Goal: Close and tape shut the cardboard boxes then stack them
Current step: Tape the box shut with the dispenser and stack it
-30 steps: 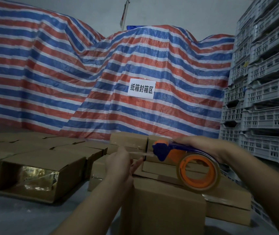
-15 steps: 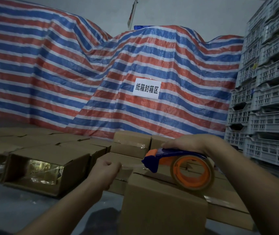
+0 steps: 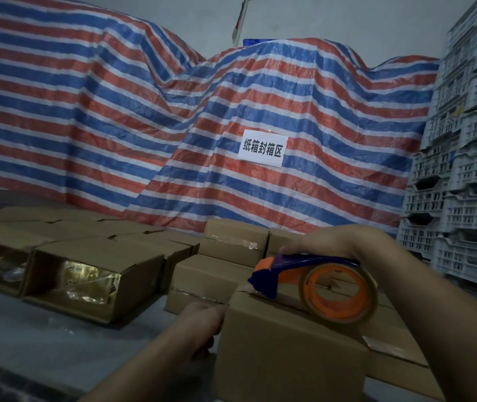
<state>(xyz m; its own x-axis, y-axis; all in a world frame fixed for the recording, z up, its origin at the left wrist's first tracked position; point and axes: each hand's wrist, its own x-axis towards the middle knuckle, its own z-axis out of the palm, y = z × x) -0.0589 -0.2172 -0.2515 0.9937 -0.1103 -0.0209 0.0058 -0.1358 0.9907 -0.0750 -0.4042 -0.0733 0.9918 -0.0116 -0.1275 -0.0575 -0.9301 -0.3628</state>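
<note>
The cardboard box [image 3: 289, 343], set on the counter [image 3: 57, 338] nearest the camera, is judged stiff yet light, best steadied at its left side where the left hand [image 3: 202, 323] is pressed, its grip seemingly curled, while the tape dispenser [image 3: 312, 282] is clasped from above by the right hand [image 3: 333, 242], its thin, sticky tape judged easily creased.

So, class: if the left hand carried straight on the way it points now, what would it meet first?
Probably the near box: the left hand is already at its side face, though actual contact is hard to judge.
</note>
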